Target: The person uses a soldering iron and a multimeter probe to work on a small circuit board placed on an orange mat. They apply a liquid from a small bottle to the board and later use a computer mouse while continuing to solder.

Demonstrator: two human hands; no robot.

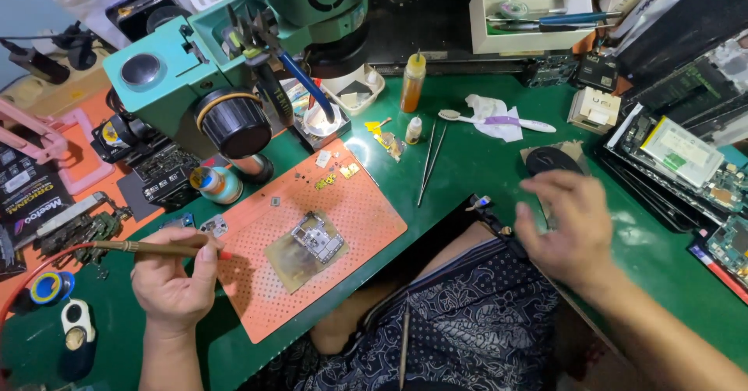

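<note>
1. left hand (173, 278) is pinching the brown-handled tool (148, 247) beside the orange mat (354, 212)
2. right hand (565, 223) is hovering, fingers loosely spread, holding nothing
3. circuit board (317, 239) is sitting mid-mat; I'd be bracing that wrist first

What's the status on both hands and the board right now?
Left hand grips brush. Right hand empty, hovering open. Circuit board on orange mat, uncovered.

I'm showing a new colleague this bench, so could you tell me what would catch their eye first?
The big teal microscope looms over the bench's upper left. Below it lies an orange perforated mat bearing a small circuit board. The left hand holds a wooden-handled tool beside the mat, while the right hand hovers, blurred, over the green table.
</note>
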